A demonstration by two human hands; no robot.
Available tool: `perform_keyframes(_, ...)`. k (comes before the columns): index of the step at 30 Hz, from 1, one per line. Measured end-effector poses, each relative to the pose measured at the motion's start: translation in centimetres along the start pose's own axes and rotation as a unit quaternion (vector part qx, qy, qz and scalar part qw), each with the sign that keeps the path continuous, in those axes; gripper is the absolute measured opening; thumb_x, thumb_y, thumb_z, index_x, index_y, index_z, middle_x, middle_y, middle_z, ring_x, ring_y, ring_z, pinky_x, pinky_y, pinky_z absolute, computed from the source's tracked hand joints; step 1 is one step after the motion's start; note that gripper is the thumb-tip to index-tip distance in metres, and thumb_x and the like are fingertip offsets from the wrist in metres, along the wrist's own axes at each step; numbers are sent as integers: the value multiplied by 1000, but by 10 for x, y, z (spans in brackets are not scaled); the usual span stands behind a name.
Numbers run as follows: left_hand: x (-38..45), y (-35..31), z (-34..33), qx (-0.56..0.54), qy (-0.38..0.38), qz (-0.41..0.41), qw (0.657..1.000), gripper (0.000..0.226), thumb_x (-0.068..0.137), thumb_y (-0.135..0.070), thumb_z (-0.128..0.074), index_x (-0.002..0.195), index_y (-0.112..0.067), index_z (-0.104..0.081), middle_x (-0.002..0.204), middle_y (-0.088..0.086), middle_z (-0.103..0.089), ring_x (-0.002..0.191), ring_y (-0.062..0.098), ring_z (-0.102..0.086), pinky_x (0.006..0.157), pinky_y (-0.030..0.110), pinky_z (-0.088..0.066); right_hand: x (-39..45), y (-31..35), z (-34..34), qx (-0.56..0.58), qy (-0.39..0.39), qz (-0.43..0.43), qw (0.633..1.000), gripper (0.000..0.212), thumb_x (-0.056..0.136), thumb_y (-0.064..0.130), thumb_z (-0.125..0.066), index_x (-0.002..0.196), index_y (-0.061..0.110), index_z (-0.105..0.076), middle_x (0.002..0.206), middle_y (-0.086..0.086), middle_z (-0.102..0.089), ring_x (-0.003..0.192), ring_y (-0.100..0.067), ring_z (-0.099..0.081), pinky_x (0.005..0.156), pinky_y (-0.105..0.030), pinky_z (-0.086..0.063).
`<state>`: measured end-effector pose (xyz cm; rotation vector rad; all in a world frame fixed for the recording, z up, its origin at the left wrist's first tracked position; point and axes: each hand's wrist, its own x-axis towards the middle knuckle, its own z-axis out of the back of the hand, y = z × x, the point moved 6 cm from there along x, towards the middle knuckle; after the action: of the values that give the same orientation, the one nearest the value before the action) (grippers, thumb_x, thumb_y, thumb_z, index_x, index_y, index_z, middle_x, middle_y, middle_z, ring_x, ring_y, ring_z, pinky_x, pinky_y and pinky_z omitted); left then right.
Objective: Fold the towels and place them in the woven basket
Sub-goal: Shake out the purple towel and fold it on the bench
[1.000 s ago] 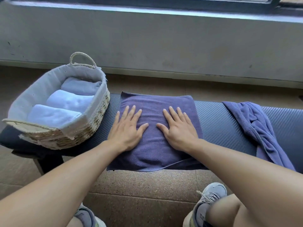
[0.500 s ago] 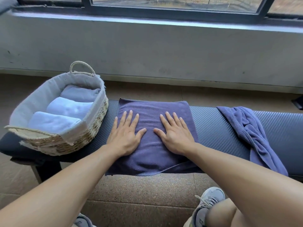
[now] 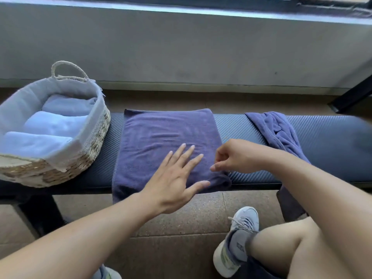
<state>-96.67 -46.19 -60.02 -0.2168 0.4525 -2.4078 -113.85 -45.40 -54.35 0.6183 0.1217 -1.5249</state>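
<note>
A purple towel (image 3: 161, 137), folded to a rectangle, lies flat across the dark bench (image 3: 322, 150). My left hand (image 3: 177, 178) is spread open with straight fingers on the towel's front right part. My right hand (image 3: 231, 156) curls its fingers at the towel's right edge near the front corner, thumb against the cloth, which is bunched there. The woven basket (image 3: 94, 146) with a grey liner stands on the bench's left end and holds three rolled pale blue towels (image 3: 50, 125). A second purple towel (image 3: 281, 133) lies crumpled to the right.
A grey wall and a window sill run behind the bench. A brown tiled floor lies in front, with my grey shoe (image 3: 237, 238) and bare knee (image 3: 291, 244) at the lower right. A dark metal leg (image 3: 352, 95) stands at the far right.
Both hands have left their flat, side-by-side press on the towel. The left hand slid right; the right hand moved to the towel's right edge and curled its fingers.
</note>
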Motion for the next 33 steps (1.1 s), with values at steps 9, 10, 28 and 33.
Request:
perform_keyframes(9,-5,2,-20,132,87,-12,987,106,83,-86,-37,158,-35,18,166,-4,27,150,16,31,125,45,12,-26,-6,-18,-49,9,33,998,28,73,39,-87,93,35,-67,87,19,-62,85,-8,-60,70,-22,-44)
perform_keyframes(10,-5,2,-19,133,87,-13,987,107,83,-85,-39,158,-35,18,166,-4,27,150,16,31,125,45,12,-28,-4,-17,-48,10,38,998,23,75,37,-86,87,34,-66,82,20,-61,81,-6,-59,67,-20,-43)
perform_keyframes(28,-5,3,-20,123,93,-13,988,109,86,-71,-55,158,-34,19,165,-4,30,149,16,33,125,45,12,-42,17,10,31,-144,34,989,19,82,26,-72,72,23,-55,62,9,-62,60,0,-56,57,-16,-41)
perform_keyframes(33,-3,6,-19,111,98,-14,989,109,86,-67,-59,158,-37,17,165,-4,29,150,16,31,125,44,11,-42,18,13,35,-195,-5,980,27,83,22,-65,62,18,-48,58,5,-56,58,-8,-47,58,-32,-38)
